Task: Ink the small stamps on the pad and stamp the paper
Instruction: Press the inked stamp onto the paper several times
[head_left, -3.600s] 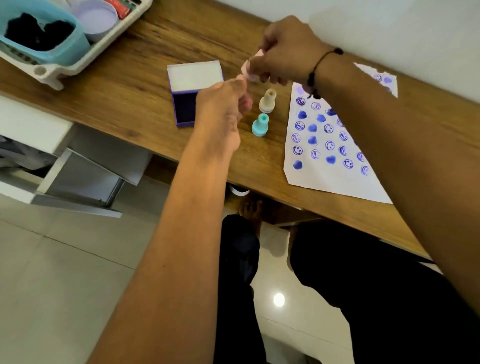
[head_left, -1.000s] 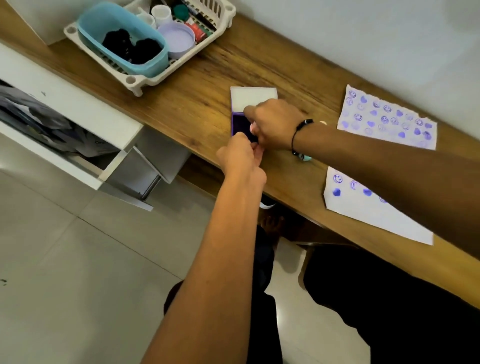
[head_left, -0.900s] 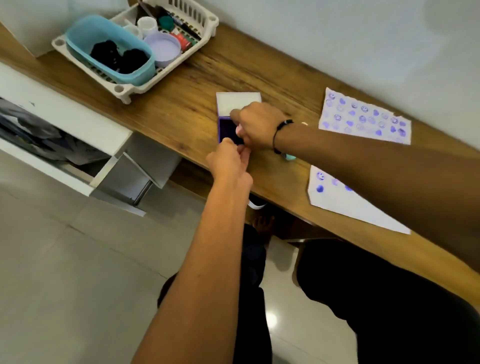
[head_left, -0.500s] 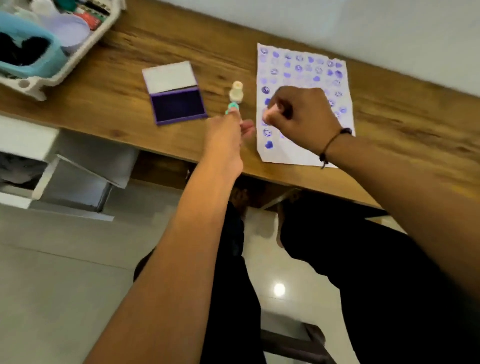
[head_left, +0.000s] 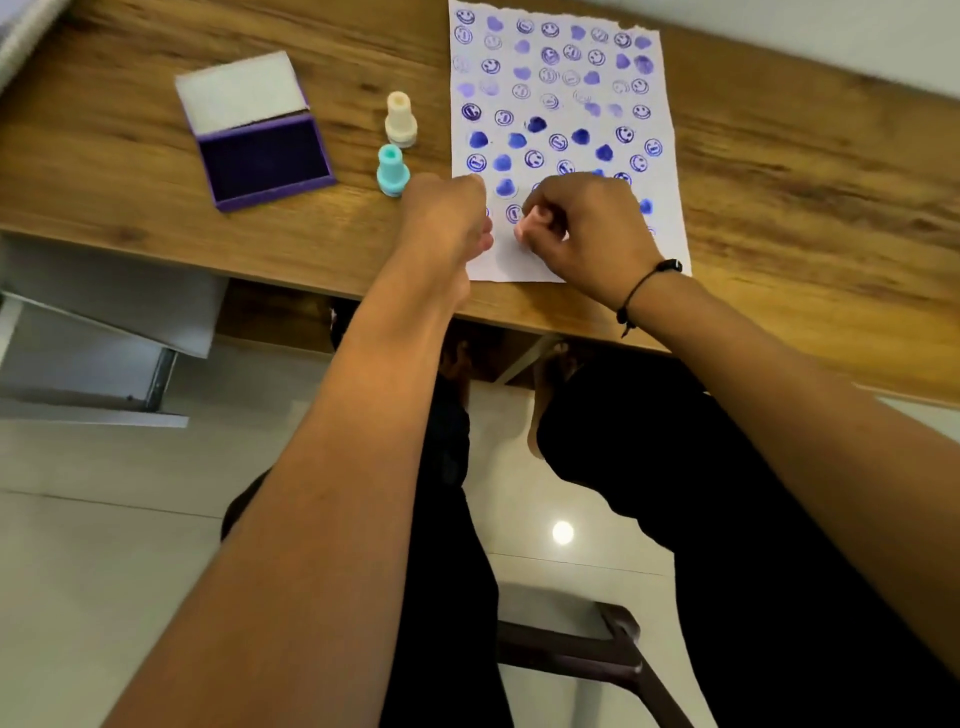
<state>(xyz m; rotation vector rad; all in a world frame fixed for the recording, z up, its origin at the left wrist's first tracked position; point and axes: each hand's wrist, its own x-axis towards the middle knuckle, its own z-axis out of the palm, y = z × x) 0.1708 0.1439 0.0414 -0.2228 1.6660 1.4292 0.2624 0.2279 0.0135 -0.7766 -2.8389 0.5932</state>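
Ink pad (head_left: 265, 158) open on the worktop (head_left: 779, 156), lid flipped back. Beside it, cream stamp (head_left: 400, 119) and teal stamp (head_left: 392, 170), both upright. Left hand (head_left: 449, 218) loosely curled at the paper's (head_left: 561, 73) left edge, holding nothing visible. Right hand (head_left: 587, 228) pinches a pink stamp (head_left: 527, 231) down on the paper's lower rows.

A home room, it seems: wooden desk (head_left: 779, 171) against a plain wall, glossy tiled floor (head_left: 93, 545), open drawer (head_left: 104, 332).
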